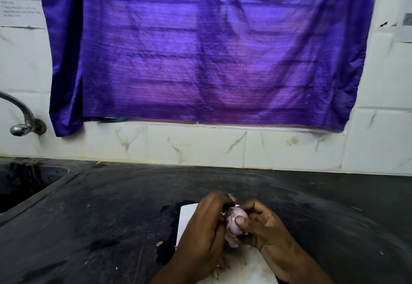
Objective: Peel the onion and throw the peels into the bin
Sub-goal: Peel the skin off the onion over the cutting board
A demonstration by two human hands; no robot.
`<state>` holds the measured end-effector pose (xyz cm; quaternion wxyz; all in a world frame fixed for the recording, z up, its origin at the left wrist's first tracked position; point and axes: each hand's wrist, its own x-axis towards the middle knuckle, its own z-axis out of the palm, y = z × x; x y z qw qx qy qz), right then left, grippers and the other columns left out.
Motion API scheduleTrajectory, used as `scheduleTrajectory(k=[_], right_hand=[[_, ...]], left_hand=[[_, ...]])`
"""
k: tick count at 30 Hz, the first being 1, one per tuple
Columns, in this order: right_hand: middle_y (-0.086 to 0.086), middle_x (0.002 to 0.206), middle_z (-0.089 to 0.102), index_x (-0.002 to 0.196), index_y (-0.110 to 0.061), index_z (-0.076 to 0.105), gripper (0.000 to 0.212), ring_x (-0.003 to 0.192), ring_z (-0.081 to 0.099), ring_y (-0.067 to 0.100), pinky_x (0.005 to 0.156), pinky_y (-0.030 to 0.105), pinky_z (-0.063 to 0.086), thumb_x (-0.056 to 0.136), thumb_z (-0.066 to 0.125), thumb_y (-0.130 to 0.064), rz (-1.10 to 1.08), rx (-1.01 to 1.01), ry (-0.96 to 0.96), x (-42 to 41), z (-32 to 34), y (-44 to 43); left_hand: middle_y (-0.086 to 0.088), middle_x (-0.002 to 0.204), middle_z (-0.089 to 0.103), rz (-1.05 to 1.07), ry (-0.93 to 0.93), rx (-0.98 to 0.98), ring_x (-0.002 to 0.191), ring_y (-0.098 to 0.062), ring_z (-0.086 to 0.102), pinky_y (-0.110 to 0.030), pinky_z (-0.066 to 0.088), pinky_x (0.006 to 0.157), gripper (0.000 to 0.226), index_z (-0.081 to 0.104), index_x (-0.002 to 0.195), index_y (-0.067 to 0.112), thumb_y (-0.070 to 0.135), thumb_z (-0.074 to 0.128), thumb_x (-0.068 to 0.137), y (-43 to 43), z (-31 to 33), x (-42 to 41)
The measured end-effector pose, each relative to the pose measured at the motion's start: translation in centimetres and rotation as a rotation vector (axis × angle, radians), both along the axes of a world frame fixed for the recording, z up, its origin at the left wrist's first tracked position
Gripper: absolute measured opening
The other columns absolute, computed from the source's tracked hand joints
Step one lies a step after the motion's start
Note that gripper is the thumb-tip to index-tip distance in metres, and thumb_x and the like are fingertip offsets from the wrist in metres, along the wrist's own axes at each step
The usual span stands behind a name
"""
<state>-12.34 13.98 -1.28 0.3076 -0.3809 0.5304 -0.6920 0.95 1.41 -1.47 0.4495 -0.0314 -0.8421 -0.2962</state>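
A small pale purple onion [234,223] sits between both hands, low in the middle of the view, above a white sheet [187,214] on the dark counter. My left hand [202,234] wraps the onion's left side, and its fingers hide that side. My right hand [265,232] grips the right side, with the thumb pressed on the front skin. Loose pale peel [231,242] hangs below the onion between the hands. A tiny brown peel scrap [159,243] lies on the counter left of the sheet. No bin is in view.
The dark stone counter [111,205] runs across the view, with a sunken sink [26,183] at the left and a metal tap [22,125] above it. A purple curtain [200,49] hangs over the white tiled wall [289,147] behind.
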Motion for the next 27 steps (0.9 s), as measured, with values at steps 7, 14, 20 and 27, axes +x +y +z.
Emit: scheduleTrajectory(k=[7,14,20,27], right_hand=[[0.019,0.094,0.075,0.095,-0.01,0.072,0.044,0.078,0.074,0.028,0.067,0.039,0.061,0.062,0.095,-0.028,0.056,0.065,-0.007,0.4,0.0,0.2],[0.014,0.081,0.072,0.088,-0.008,0.071,0.032,0.066,0.072,0.025,0.057,0.037,0.061,0.062,0.087,-0.019,0.089,0.035,0.002,1.0,-0.2,0.0],[0.021,0.087,0.076,0.086,-0.006,0.076,0.045,0.068,0.075,0.027,0.056,0.035,0.064,0.05,0.094,-0.028,0.025,-0.107,-0.138,0.2,0.3,0.0],[0.027,0.095,0.075,0.107,0.004,0.073,0.027,0.073,0.075,0.033,0.058,0.036,0.062,0.086,0.073,-0.013,-0.035,-0.115,-0.159,0.4,0.6,0.2]], left_hand=[[0.014,0.115,0.059,0.045,0.043,-0.016,0.11,-0.012,0.061,-0.033,0.051,0.088,0.032,0.056,0.128,0.029,0.02,0.043,0.099,0.3,-0.6,-0.4],[0.023,0.111,0.049,0.026,-0.02,-0.067,0.095,-0.003,0.06,-0.031,0.053,0.08,0.03,0.048,0.132,0.037,0.029,0.043,0.103,0.3,-0.6,-0.4],[0.014,0.111,0.062,0.185,-0.001,-0.102,0.1,-0.001,0.058,-0.007,0.036,0.088,0.028,0.056,0.128,0.033,0.031,0.048,0.101,-0.4,-0.7,-0.5],[0.024,0.133,0.053,0.191,0.006,0.071,0.124,-0.001,0.053,-0.009,0.036,0.1,0.039,0.042,0.144,0.039,0.044,0.04,0.106,-0.3,-0.9,-1.1]])
